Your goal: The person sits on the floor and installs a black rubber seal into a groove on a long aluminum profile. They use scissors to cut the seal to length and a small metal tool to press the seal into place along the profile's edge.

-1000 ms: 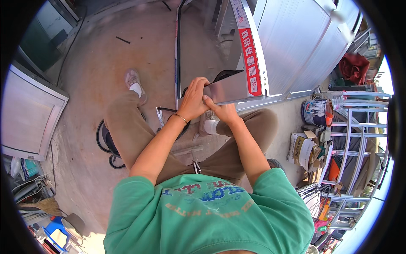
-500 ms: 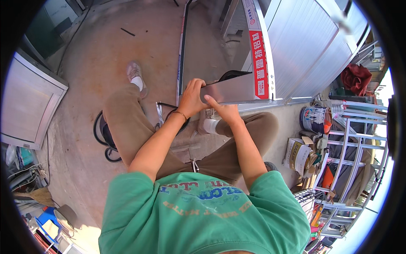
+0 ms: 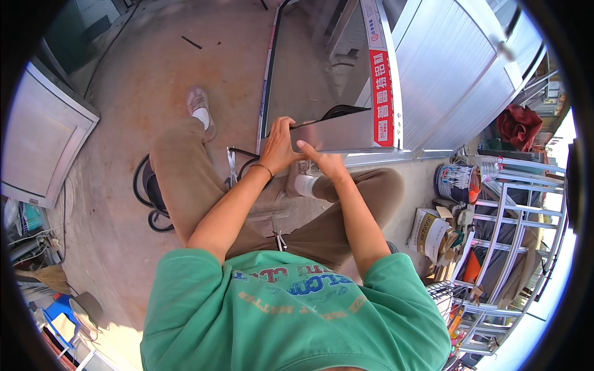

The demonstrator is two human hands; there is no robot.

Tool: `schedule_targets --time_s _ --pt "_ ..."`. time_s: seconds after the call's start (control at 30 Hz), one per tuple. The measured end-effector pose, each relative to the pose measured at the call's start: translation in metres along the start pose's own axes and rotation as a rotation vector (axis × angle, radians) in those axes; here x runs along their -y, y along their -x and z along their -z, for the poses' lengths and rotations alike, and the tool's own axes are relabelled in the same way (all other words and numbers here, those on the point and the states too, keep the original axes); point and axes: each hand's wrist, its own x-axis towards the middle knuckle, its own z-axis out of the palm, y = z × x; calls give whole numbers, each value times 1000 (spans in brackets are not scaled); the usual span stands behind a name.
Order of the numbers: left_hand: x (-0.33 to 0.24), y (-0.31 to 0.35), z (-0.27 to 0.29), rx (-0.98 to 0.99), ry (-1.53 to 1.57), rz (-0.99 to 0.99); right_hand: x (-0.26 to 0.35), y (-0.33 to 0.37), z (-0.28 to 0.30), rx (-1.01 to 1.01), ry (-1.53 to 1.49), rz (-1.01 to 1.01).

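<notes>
A window sash point(image 3: 337, 133) with a metal frame and a dark glass pane stands in front of me, its near rail toward my body. My left hand point(image 3: 279, 145) is closed over the near left corner of this frame, fingers bent across its top. Beside it, my right hand point(image 3: 323, 162) grips the near rail with the thumb on top; its other fingers are mostly hidden underneath. A black rubber strip point(image 3: 343, 110) lies curved along the glass by the near rail. Scissors point(image 3: 232, 166) rest by my left leg, among loops of black strip point(image 3: 143, 182).
Large silver panels point(image 3: 445, 80) stand at the right of the sash. Farther right are a bucket of tools point(image 3: 456, 181), a cardboard box point(image 3: 431, 230) and a metal rack point(image 3: 501, 238). A white-framed panel point(image 3: 46, 136) leans at the left, with a broom point(image 3: 46, 278) below.
Both hands keep hold at the near rail, shifting only very slightly. The whole view has moved a little; the sash otherwise looks the same.
</notes>
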Motion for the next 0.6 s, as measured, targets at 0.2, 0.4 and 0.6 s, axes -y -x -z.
schedule_targets --time_s 0.2,0.4,0.6 --pt "12 0 20 150 -228 20 -15 -9 -3 65 250 71" --pt "-71 -53 41 9 521 124 2 -6 8 154 324 -113" --pt "-82 -85 40 89 664 -44 37 20 35 5 243 20"
